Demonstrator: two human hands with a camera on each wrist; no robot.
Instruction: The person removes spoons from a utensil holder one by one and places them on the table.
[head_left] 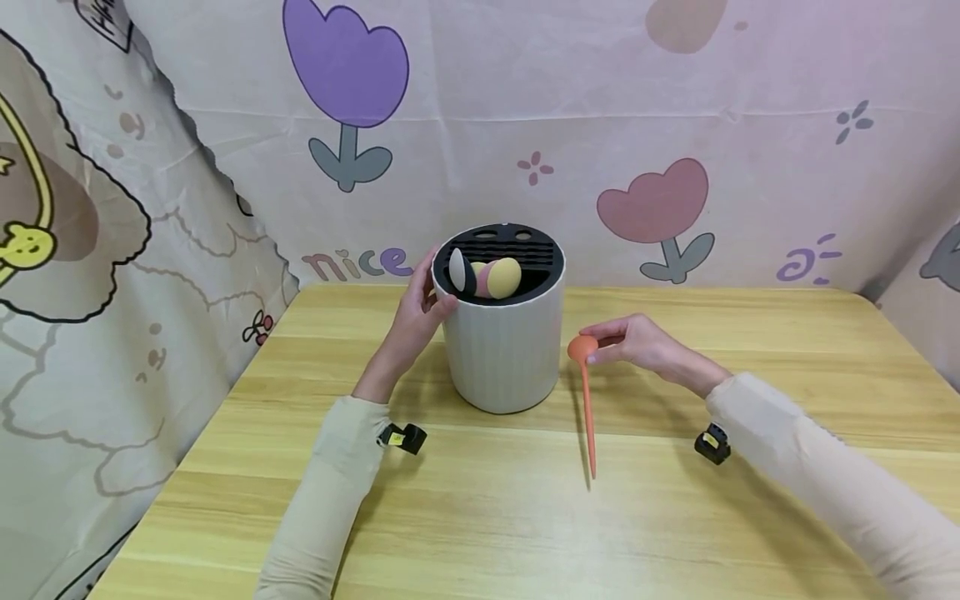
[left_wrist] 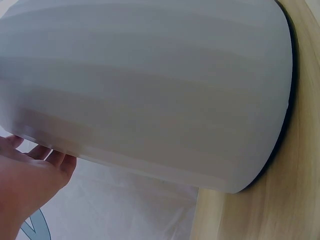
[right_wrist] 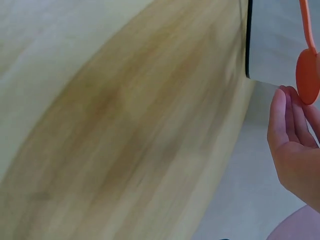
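A white, ribbed utensil holder (head_left: 504, 358) with a black slotted top stands upright on the wooden table. My left hand (head_left: 422, 304) grips its upper left side, thumb in front near the rim and the other fingers round the side; the left wrist view shows fingertips (left_wrist: 65, 162) against the wall. To the right of the holder, my right hand (head_left: 637, 342) pinches an orange long-handled spoon (head_left: 588, 417) by its round head, the thin handle pointing down toward me. The right wrist view catches the spoon's head (right_wrist: 306, 77) at the fingers.
Rounded utensil heads, yellow (head_left: 504, 277), pink and black-and-white, poke out of the holder's front opening. Behind the table (head_left: 480, 508) hangs a printed cloth (head_left: 480, 108) with flowers, and more cloth closes off the left side. A small black camera sits at each wrist.
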